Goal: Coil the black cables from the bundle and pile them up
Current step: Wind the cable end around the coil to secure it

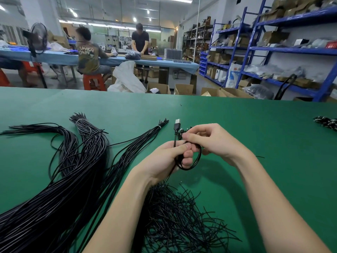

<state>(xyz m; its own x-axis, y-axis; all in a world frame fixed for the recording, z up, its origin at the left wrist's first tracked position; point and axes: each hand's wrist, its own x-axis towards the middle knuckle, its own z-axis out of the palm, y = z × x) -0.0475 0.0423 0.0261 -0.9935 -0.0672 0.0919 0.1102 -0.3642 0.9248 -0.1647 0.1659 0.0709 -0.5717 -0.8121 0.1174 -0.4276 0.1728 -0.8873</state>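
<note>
1. A messy heap of thin black ties (180,216) lies closest, low on the green desk (255,128), under and between the two bare arms.
2. The left hand (164,159) has its fingers curled round a small coil of black cable (191,159). The thumb presses on the cable from above.
3. The right hand (213,141) pinches the same cable at the top of the coil with its thumb and fingers.
4. The cable's USB plug (177,125) sticks straight up just above the left hand.
5. Both hands hold the coil up over the desk, near the middle.
6. A big bundle of long black cables (63,189) lies on the left side of the desk. It fans out into three bunches, and two of them are tied with white bands near their far ends.
7. Some black and white things (326,123) lie at the far right edge of the desk. They are too blurry to tell what they are.
8. Behind the desk, one person sits on a red stool (94,81) at a long blue table (164,63), and another person stands there.
9. Blue shelves (273,50) full of boxes stand on the right.
</note>
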